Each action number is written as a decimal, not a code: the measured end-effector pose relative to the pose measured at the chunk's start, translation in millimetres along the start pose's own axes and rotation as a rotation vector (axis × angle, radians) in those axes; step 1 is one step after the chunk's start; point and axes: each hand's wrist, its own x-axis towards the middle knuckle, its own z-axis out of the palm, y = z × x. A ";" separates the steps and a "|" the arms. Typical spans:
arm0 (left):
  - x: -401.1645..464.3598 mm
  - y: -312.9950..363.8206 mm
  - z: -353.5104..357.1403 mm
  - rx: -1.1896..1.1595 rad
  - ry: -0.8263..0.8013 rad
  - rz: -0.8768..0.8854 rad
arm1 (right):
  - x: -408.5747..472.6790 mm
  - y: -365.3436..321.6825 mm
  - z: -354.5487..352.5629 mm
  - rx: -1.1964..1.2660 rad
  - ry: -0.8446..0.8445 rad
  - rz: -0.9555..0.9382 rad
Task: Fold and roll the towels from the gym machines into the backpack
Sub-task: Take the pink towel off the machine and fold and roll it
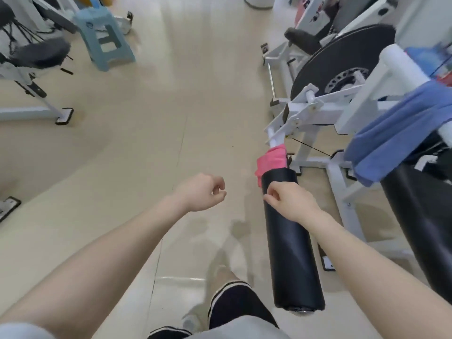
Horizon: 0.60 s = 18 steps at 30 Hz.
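Note:
A pink towel (272, 159) hangs over the far end of a black padded roller (288, 241) on a white gym machine. A blue towel (396, 135) is draped over a white bar of the same machine at the right. My right hand (289, 200) hovers over the roller just short of the pink towel, its fingers curled and holding nothing. To the left, over bare floor, my left hand (203, 192) is out with its fingers loosely curled and nothing in it. No backpack is in view.
The white machine frame (315, 111) with a black weight plate (342, 59) fills the right side, beside a second black roller (420, 216). A light blue plastic stool (104, 35) and another machine (31, 57) stand at the far left. Beige floor lies between.

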 end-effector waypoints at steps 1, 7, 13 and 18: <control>26.1 -2.6 -8.9 0.009 -0.012 0.021 | 21.0 6.2 -3.3 0.023 0.023 0.056; 189.0 -6.6 -50.5 0.100 -0.124 0.135 | 171.3 64.3 -12.2 0.218 0.102 0.313; 348.2 -11.0 -68.7 0.217 -0.236 0.180 | 301.9 127.7 15.5 0.328 0.055 0.487; 430.5 -21.9 -57.0 0.096 -0.320 0.147 | 351.5 169.2 63.5 0.288 -0.029 0.678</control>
